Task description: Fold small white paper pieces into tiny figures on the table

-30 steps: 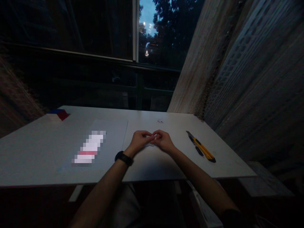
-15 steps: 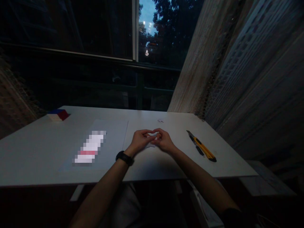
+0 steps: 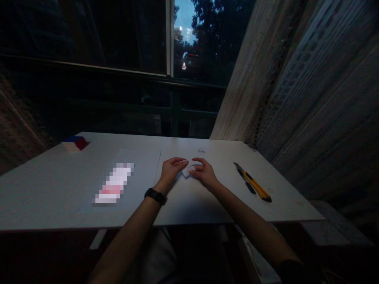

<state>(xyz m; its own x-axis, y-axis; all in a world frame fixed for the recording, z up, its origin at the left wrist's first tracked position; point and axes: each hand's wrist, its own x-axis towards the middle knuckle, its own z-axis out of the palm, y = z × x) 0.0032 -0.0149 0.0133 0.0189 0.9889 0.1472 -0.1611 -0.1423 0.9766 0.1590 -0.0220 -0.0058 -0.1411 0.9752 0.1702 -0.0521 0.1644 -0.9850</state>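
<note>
A small piece of folded white paper [image 3: 185, 172] is held just above the table, pinched between the thumb and fingers of my left hand [image 3: 171, 171]. A black watch sits on that wrist. On the paper's right side is my right hand [image 3: 204, 172], its index finger stretched out and apart from the thumb. Its lower fingertips are close to the paper's edge; whether they touch it I cannot tell. Fingers cover part of the paper, and dim light blurs its folds.
Right of my hands lie a yellow utility knife [image 3: 256, 185] and a dark, slim pen-like tool [image 3: 248, 184]. A small white scrap [image 3: 201, 150] rests farther back. Large white sheets [image 3: 142, 177] and a pixelated strip [image 3: 114, 183] lie left, with a coloured cube puzzle [image 3: 74, 143] beyond.
My hands have moved apart from their earlier fingertip-to-fingertip hold. The right fingers have opened away from the paper, while the left hand keeps its pinch and more of the paper shows.
</note>
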